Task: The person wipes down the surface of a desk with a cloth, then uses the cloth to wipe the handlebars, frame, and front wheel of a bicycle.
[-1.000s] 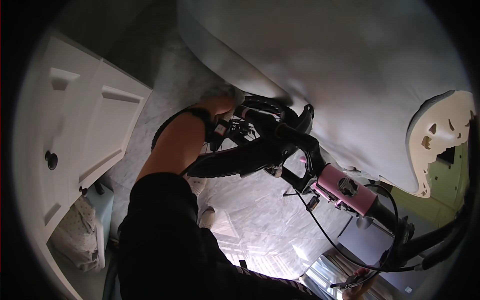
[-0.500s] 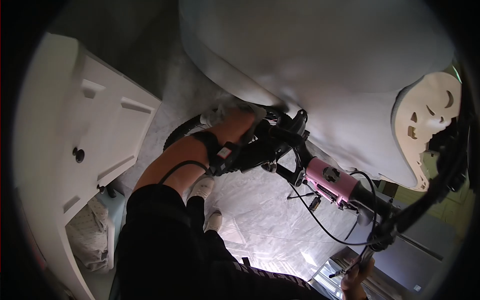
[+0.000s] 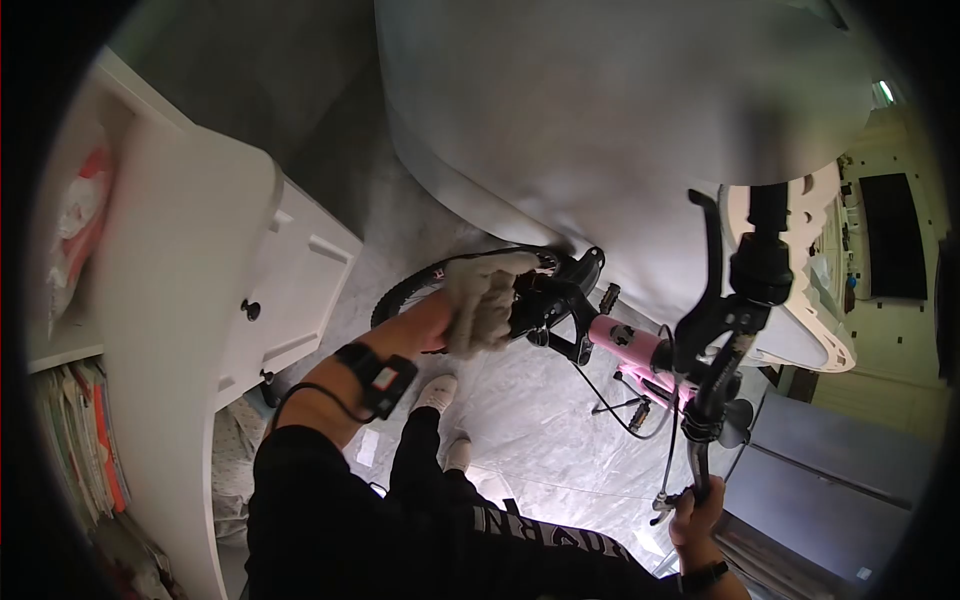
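Note:
My left hand (image 3: 436,318) reaches down to the front of a bicycle with a pink head tube (image 3: 624,340). A grey-beige cloth (image 3: 482,300) is in that hand and hides most of its fingers. The cloth lies against the black fork (image 3: 548,305), just above the front wheel's tyre (image 3: 393,300). At lower right, my right hand (image 3: 698,512) is wrapped round one end of the black handlebar (image 3: 712,400), beside a brake lever. The bar's other grip (image 3: 768,215) points away, with a second brake lever (image 3: 708,240) alongside.
On the left stand a white cabinet with a panelled door (image 3: 290,290) and a shelf of books (image 3: 85,430). A large grey-white covered surface (image 3: 600,130) borders the bicycle's far side. Grey marbled floor (image 3: 530,420) lies below, with my shoes (image 3: 437,393) on it.
My left hand and cloth have come back from the far side of the wheel towards me. The handlebar has swung round, its far grip now in view; my right hand still holds it.

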The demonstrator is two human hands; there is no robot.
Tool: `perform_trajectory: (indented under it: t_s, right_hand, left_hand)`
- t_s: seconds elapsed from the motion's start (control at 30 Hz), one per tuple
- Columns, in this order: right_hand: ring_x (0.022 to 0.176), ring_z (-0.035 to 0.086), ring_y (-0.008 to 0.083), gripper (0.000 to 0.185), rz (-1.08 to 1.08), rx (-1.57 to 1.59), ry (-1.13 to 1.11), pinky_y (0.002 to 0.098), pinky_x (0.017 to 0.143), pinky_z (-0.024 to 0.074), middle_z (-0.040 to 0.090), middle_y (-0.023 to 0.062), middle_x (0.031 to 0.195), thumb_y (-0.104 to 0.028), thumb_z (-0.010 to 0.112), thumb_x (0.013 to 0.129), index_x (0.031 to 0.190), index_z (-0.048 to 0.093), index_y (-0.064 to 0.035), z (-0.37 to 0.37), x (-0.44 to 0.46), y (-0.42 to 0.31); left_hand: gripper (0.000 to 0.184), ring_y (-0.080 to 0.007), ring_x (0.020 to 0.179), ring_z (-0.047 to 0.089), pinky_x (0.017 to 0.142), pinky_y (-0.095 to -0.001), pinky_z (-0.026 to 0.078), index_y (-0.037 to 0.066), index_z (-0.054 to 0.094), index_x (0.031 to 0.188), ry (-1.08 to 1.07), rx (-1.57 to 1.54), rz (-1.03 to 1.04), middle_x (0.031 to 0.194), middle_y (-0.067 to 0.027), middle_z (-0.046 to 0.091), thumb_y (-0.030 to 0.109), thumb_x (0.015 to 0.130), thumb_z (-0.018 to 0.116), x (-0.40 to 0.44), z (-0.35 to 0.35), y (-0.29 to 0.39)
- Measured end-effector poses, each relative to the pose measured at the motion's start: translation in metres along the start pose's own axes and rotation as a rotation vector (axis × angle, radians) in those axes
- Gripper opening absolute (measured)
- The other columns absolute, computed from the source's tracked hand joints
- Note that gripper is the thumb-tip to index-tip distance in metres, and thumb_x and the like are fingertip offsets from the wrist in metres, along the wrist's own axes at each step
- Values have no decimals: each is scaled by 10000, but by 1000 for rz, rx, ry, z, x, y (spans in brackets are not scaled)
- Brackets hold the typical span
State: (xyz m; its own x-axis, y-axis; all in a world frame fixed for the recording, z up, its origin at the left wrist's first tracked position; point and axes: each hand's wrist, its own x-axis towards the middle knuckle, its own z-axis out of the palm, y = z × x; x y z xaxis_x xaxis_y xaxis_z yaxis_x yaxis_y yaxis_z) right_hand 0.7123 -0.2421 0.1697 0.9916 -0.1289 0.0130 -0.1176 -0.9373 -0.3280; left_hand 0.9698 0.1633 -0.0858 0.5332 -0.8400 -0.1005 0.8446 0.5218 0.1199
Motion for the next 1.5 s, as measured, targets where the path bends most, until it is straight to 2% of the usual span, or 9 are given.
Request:
perform_trajectory:
  t_s: [0.2,0.33,0.63,0.67,0.7,0.8,0.97,1.23,1.5]
  right_hand:
    - [649,524,347,279,-56,-33,88,421,593,420,507,161,771,-229,598,834,962,532,11,6,0,7]
    - [667,550,348,292,-41,-19,87,408,610,449,528,169,793,-142,632,774,1004,540,13,4,3,5]
    - [724,590,348,393,-135,-5,147,418,664,469,588,169,842,-135,702,704,1045,571,10,2,8,4]
    - [736,595,339,418,-127,14,146,415,676,466,599,165,846,-142,724,689,1052,578,5,1,8,3]
    - [734,595,330,435,-147,21,148,410,670,454,599,155,837,-155,739,689,1061,575,-1,-1,9,2]
    - [713,584,311,457,-190,67,190,402,648,433,590,130,811,-194,765,701,1067,566,-6,1,9,6]
    - [696,578,278,485,-228,136,247,401,612,415,586,93,809,-262,776,714,1075,566,-16,1,8,13]
    - [720,604,286,436,-180,427,167,387,670,474,615,94,842,-209,734,720,1088,602,-16,-6,4,31]
    - [959,614,133,303,150,1305,-197,282,875,494,645,44,1049,-83,647,901,1191,579,-31,4,-7,106]
  left_hand:
    - [414,-239,1139,579,939,-436,516,50,516,1287,281,-102,141,1303,-128,548,358,1012,485,-92,85,-1]
    - [508,-247,1146,590,911,-440,517,92,504,1342,548,68,138,1283,-110,588,458,989,504,-95,16,-64]
    - [476,-239,1111,612,947,-436,526,120,546,1307,428,6,-70,1273,-63,607,470,985,510,27,18,-161]
    - [385,-193,964,652,798,-388,556,145,586,1215,511,60,-32,1121,-45,660,439,967,564,45,42,-162]
    - [341,-179,1002,640,789,-379,546,163,587,1204,180,79,-38,1131,-35,655,414,976,555,63,10,-164]
    - [386,-237,1135,589,975,-391,450,120,577,1224,942,632,130,1248,-75,624,402,965,530,126,13,-180]
    - [307,-231,977,581,832,-396,491,102,570,1170,808,1488,511,1107,-63,604,341,979,546,159,-44,-188]
    - [412,-357,1046,597,903,-405,478,-4,593,1181,923,2315,-131,1136,-209,635,337,973,490,82,-19,-142]
    - [365,-266,940,664,793,-390,547,43,638,1100,1066,772,-563,1032,-138,680,339,887,666,-95,5,-148]
